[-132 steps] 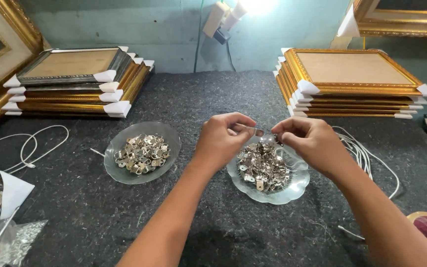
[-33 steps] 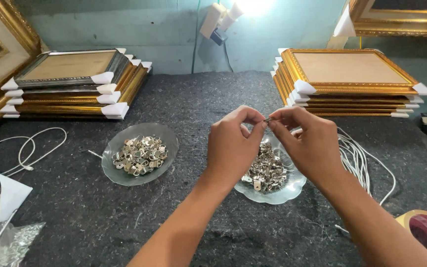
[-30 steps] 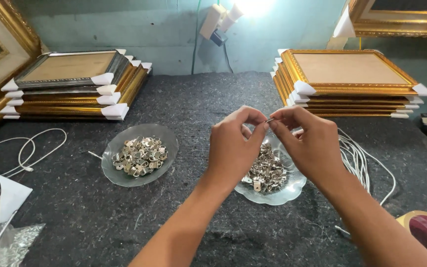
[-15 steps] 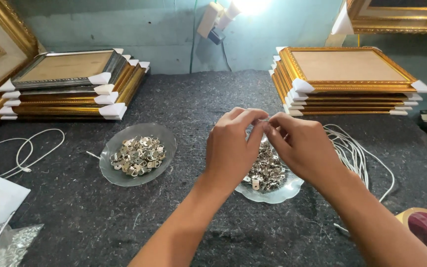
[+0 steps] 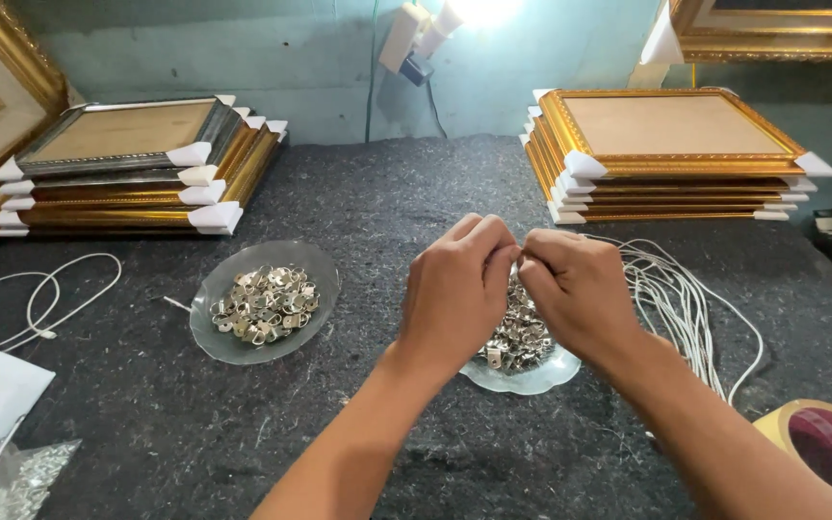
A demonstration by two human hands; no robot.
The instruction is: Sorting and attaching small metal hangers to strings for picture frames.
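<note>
My left hand (image 5: 456, 289) and my right hand (image 5: 575, 289) meet fingertip to fingertip above a clear glass dish (image 5: 532, 377) heaped with small silver metal hangers (image 5: 517, 337). Both hands pinch one small item between their fingertips; it is mostly hidden by the fingers. A second glass dish (image 5: 233, 342) to the left of my left hand holds more of the same silver hangers (image 5: 264, 304). A bundle of white cords (image 5: 678, 303) lies just right of my right hand.
Stacks of gold picture frames with white corner guards stand at back left (image 5: 137, 169) and back right (image 5: 671, 154). A loose white cord (image 5: 45, 299) lies at left. A tape roll (image 5: 825, 451) sits at the front right corner. Dark felt (image 5: 387, 193) covers the table.
My hands have drawn closer together over the right dish, and the fingertips now touch. The short piece stretched between them earlier is no longer visible.
</note>
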